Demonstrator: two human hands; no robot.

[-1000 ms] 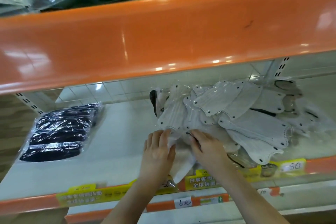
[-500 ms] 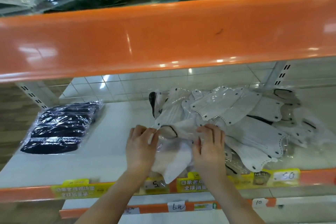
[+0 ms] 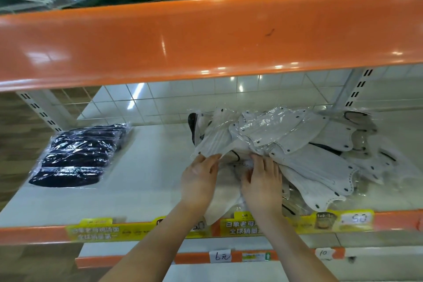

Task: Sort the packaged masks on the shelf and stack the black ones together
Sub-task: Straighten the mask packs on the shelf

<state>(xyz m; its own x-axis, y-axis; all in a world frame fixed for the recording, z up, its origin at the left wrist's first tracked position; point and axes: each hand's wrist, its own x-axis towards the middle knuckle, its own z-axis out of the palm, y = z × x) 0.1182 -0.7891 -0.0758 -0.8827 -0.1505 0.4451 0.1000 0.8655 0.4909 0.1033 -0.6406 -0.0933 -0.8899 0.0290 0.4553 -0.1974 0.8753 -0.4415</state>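
One stack of black masks [image 3: 77, 155], wrapped in clear film, already lies at the left end of the shelf [image 3: 148, 178], well apart from both hands. That part of the sorting looks done; what seems left is the jumbled pile of pale masks [image 3: 297, 151] at the centre and right, where dark edges peek out at the back left and between packets, so more black ones may be buried there. The left hand [image 3: 200, 181] rests on the pile's near left edge, fingers straight and together, touching a packet. Just beside it, the right hand [image 3: 262, 182] lies flat on the pile, fingers extended and pressing down. Neither pinches a packet, as far as I can tell.
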